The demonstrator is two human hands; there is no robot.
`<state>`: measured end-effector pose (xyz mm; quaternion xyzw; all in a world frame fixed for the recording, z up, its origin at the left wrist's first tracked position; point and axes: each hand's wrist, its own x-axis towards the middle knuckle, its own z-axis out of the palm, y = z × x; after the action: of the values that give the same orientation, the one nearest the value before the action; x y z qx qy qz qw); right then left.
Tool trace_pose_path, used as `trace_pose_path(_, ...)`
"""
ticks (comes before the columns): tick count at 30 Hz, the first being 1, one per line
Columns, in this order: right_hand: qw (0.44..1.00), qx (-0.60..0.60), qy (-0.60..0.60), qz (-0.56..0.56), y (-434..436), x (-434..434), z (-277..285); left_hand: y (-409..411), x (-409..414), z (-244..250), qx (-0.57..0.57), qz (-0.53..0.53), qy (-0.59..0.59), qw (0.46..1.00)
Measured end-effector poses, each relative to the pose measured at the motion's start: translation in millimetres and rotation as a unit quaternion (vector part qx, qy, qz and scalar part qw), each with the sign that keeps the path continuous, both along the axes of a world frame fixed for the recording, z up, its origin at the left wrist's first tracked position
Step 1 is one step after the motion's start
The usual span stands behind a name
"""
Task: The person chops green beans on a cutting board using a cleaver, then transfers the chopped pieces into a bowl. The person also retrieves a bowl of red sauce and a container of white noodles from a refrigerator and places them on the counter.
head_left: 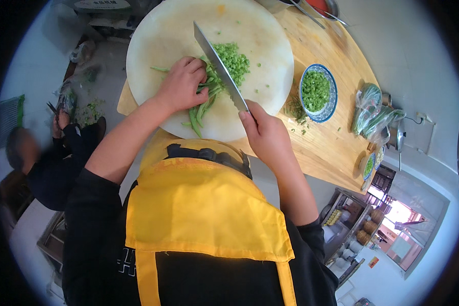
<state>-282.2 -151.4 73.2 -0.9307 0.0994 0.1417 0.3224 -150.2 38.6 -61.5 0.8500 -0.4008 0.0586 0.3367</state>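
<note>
A large round cutting board [160, 30] lies before me. My left hand [187, 82], fingers curled, presses on a bunch of long green beans [196, 116] on the board. In my right hand [266, 128] is the handle of a cleaver [222, 65]; its long blade slants up and left across the board, between the whole beans and a heap of chopped green beans [235, 63]. Several chopped bits are scattered on the board. To the right, a blue-rimmed patterned bowl [334, 95] holds more chopped green pieces [315, 90].
The board rests on a wooden table [317, 145]. Dark green scraps [296, 109] lie beside the bowl. Bagged green vegetables [371, 111] and small bowls [368, 166] stand farther right, metal pans [331, 7] at the top. A person [53, 168] works at the left with vegetables.
</note>
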Motion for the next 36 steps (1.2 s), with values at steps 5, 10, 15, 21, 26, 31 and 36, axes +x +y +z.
trace_pose_path(5, 0.998, -0.042, -0.043, 0.028, 4, 3, -44, -4, 0, 6, 0.013, 0.007, -0.007, 1.0)
trace_pose_path(10, 0.999, -0.002, -0.048, 0.016, 2, 18, -32, 1, 2, 0, 0.024, 0.002, 0.008, 1.0)
trace_pose_path(15, 1.0, 0.018, -0.018, 0.01, -1, 1, -23, 0, 2, 2, 0.008, 0.003, 0.017, 1.0)
trace_pose_path(21, 0.999, 0.005, -0.039, 0.018, 0, 26, -40, 2, 2, -1, 0.007, -0.001, 0.002, 1.0)
trace_pose_path(26, 0.998, 0.056, -0.006, 0.0, -4, 8, -20, 1, 2, -2, -0.007, 0.008, 0.014, 1.0)
trace_pose_path(31, 0.998, 0.011, -0.058, 0.017, 0, 22, -53, -1, 4, 0, 0.002, -0.009, 0.013, 1.0)
trace_pose_path(36, 0.996, 0.085, 0.022, -0.023, -6, 12, -13, 1, 2, -2, -0.006, 0.007, 0.021, 1.0)
